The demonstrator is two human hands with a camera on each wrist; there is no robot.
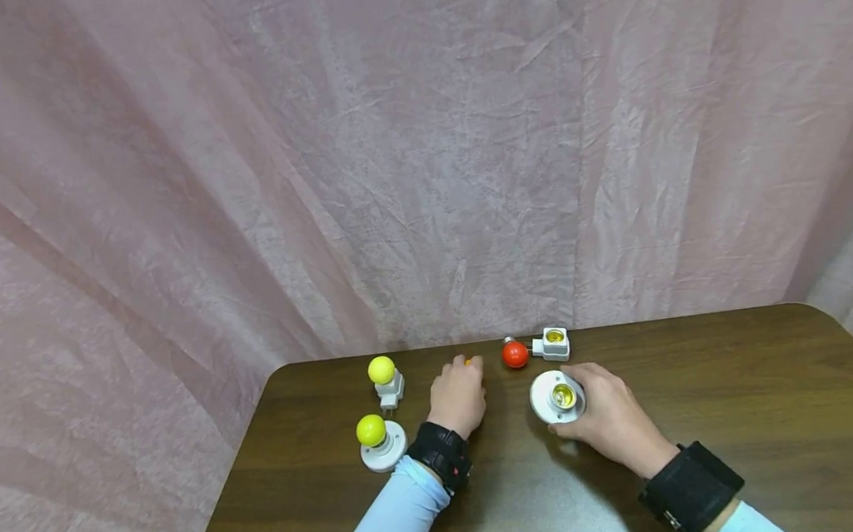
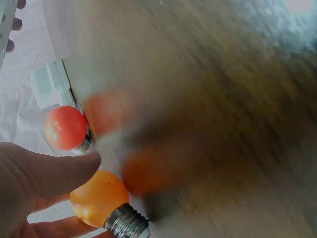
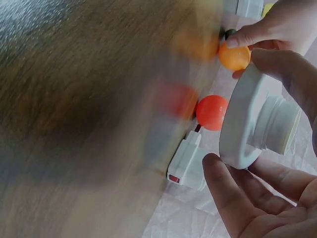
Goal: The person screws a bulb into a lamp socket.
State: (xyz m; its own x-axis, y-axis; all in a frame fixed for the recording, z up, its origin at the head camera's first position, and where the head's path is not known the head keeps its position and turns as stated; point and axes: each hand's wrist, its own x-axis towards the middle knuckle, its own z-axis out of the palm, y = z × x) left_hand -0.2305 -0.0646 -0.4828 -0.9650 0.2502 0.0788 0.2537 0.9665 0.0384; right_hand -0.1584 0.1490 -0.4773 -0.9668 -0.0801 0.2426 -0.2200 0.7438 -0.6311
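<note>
My left hand [image 1: 458,397] grips an orange light bulb [image 2: 100,198] by its round globe, thumb on one side and fingers on the other, with the metal screw base sticking out. In the head view that hand hides most of the bulb. A white round lamp holder [image 3: 247,116] with a brass-lined socket is held by its rim in my right hand [image 1: 609,412], seemingly lifted off the table. Just beyond, a red bulb [image 1: 514,354] lies between the two hands, beside a white plug-in socket [image 1: 553,344] whose opening faces up.
On the left, one yellow bulb [image 1: 381,370] sits in a white plug-in socket [image 1: 390,391]. Nearer, another yellow bulb [image 1: 370,430] stands in a round white lamp holder [image 1: 385,453]. The brown table [image 1: 745,391] ends at a pink curtain [image 1: 427,174] behind.
</note>
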